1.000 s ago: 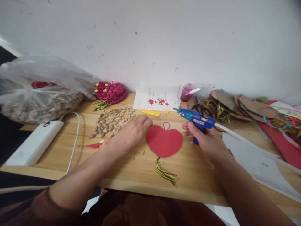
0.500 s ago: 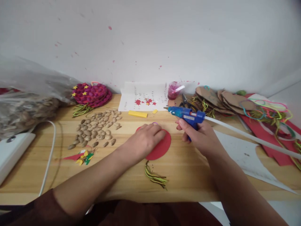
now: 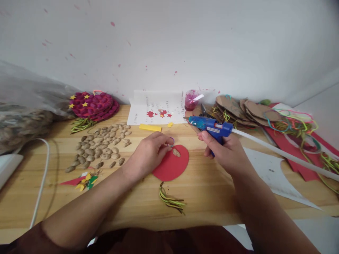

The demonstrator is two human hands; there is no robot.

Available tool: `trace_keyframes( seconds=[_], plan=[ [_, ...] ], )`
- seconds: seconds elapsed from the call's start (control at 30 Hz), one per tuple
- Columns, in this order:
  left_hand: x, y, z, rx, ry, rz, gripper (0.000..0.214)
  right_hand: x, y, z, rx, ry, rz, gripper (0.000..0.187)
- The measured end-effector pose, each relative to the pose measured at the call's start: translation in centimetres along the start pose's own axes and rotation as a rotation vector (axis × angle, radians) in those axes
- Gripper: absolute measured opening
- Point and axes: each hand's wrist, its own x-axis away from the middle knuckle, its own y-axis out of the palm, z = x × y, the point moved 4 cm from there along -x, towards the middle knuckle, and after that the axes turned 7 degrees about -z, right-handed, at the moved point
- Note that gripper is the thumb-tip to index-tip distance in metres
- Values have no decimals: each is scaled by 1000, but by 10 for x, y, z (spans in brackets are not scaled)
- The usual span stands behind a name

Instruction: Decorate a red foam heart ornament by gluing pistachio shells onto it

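Observation:
On the tabletop lies a red paper-covered disc (image 3: 172, 165) with a single peanut (image 3: 176, 152) near its upper edge. A small purple loop (image 3: 172, 141) shows at the disc's top, and a green and brown tassel (image 3: 171, 199) hangs below it. My left hand (image 3: 149, 153) rests at the disc's upper left with fingers curved and thumb slightly apart; nothing shows between them. In my right hand (image 3: 225, 151) is a blue glue gun (image 3: 209, 125), its nozzle pointing left above the table, beyond the disc. Loose peanuts (image 3: 102, 144) are spread to the left.
Purple decorated discs (image 3: 92, 106) sit at the back left beside a plastic bag (image 3: 23, 123). Star cutouts (image 3: 160, 113) lie on white paper (image 3: 135, 111). A cup of purple paint (image 3: 191, 100) and cardboard discs (image 3: 233, 107) stand behind the glue gun. Its white cord (image 3: 278, 151) runs right.
My left hand has drawn back leftward from over the disc, uncovering the peanut on it. The glue gun stays in my right hand, and the view has shifted slightly.

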Motion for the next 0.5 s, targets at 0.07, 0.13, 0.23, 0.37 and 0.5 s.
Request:
trace_keyframes(
  seconds=[0.07, 0.13, 0.23, 0.37, 0.5],
  plan=[
    [1, 4, 3, -5, 54, -34, 17, 1, -4, -2, 79, 0, -4, 48],
    [1, 7, 4, -12, 93, -62, 18, 1, -5, -4, 204, 12, -41, 46],
    [3, 7, 4, -35, 112, -69, 18, 0, -1, -5, 375, 0, -120, 42],
    [5, 6, 3, -54, 116, -84, 17, -1, 3, -5, 442, 0, -156, 45],
    [6, 6, 2, -51, 138, -98, 18, -1, 2, -7, 486, -43, -168, 42]
  ],
)
